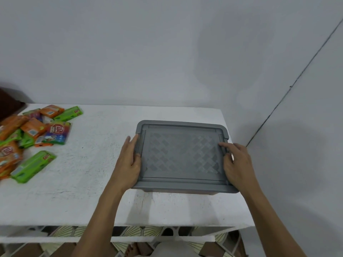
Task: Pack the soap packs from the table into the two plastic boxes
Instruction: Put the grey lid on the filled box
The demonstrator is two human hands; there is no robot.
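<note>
A grey plastic box (181, 156) with its patterned lid on sits at the right side of the white table (89, 182). My left hand (130, 160) grips the lid's left edge, and my right hand (234, 160) grips its right edge by the latch. Several soap packs (31, 138), orange, green and multicoloured, lie in a loose pile at the table's far left, partly cut off by the frame. Only one box shows.
A grey wall stands right behind the table, with a corner to the right. The table's right edge runs close to the box. A dark object (9, 102) sits at the far left behind the packs. Patterned floor (148, 230) shows under the table.
</note>
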